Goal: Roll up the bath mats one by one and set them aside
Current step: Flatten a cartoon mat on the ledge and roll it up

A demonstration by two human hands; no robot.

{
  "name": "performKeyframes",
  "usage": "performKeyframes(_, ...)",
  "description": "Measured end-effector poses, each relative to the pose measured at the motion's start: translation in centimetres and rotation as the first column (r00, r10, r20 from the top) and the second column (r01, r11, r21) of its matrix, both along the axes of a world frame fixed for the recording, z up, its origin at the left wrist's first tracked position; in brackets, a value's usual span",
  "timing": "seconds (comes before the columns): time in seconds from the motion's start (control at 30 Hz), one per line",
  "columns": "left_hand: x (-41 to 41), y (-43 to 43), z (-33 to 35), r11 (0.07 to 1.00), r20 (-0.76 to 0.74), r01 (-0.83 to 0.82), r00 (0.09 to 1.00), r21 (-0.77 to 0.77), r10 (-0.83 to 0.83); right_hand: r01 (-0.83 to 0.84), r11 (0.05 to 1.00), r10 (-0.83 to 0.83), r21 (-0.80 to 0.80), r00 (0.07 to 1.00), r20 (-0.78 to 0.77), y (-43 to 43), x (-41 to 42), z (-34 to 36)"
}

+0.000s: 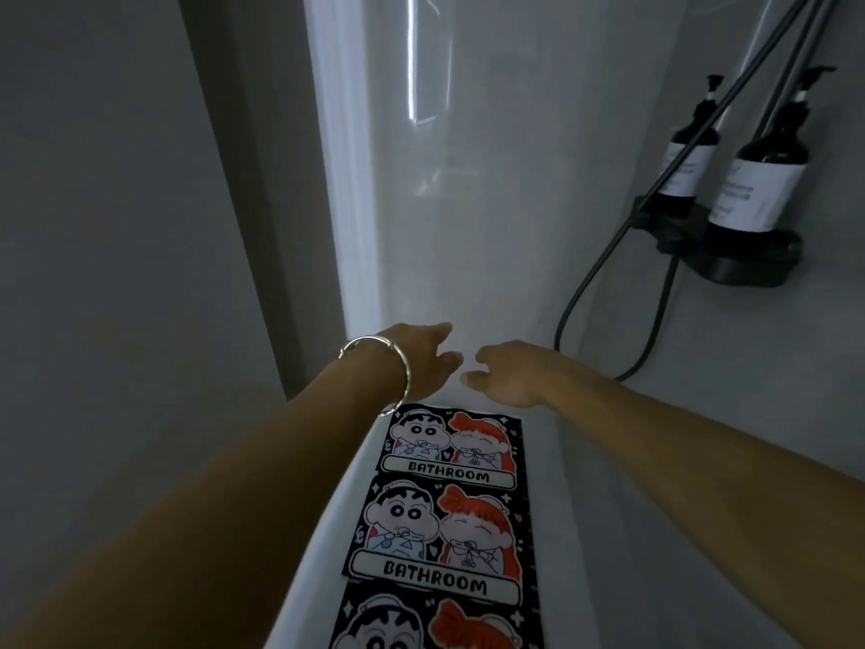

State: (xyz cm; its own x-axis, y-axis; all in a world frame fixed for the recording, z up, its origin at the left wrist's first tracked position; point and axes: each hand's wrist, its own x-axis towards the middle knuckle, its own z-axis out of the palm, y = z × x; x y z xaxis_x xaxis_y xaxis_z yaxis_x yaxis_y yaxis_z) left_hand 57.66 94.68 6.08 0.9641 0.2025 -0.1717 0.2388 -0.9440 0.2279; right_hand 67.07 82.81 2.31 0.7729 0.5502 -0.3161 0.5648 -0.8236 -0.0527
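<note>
Left hand [423, 356], right hand [505, 372]: fingers loose, empty, above far mat [451, 445]. Risk: dragging neighbouring mat [435, 538], perhaps overlapped.

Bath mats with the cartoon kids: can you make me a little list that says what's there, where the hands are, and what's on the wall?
mats: three bath mats in a row, farthest mat, middle mat, nearest mat cut off by the picture edge
mat state: all flat, none rolled
mat words: BATHROOM
left hand: open, past the farthest mat, holding nothing
right hand: open, beside the left, holding nothing
wrist: silver bangle on the left
wall: two dark pump bottles in a black holder
hose: black shower hose hanging in a loop
</note>
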Motion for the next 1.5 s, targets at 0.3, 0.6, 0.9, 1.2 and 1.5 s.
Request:
performKeyframes(0.3, -0.2, -1.1, -1.9, 0.999, -0.075, 0.036, 0.997, 0.0, -0.036, 0.076, 0.997, -0.075, 0.016, 0.996, -0.039, -3.8, -4.1, -0.1)
performKeyframes(0.6, -1.3, -7.2, -2.8, 0.982, -0.031, 0.183, 0.982, -0.038, -0.185, 0.207, 0.978, -0.207, 0.02, 0.978, -0.004, -10.2, -9.3, 0.5)
performKeyframes(0.9, -6.9, -14.5, -2.5, 0.967, -0.019, 0.254, 0.967, -0.003, -0.254, 0.278, 0.959, -0.28, 0.053, 0.958, 0.057, -16.4, -16.0, 1.4)
performKeyframes(1.2, -8.2, -15.6, 1.4, 0.963, 0.011, 0.256, 0.966, 0.084, -0.258, 0.258, 0.964, -0.263, 0.07, 0.962, 0.078, -18.4, -16.2, 3.8)
performKeyframes(1.5, -1.9, -13.2, 0.5, 0.973, -0.04, 0.226, 0.974, 0.037, -0.225, 0.253, 0.967, -0.254, 0.037, 0.966, 0.044, -17.5, -9.6, 3.6)
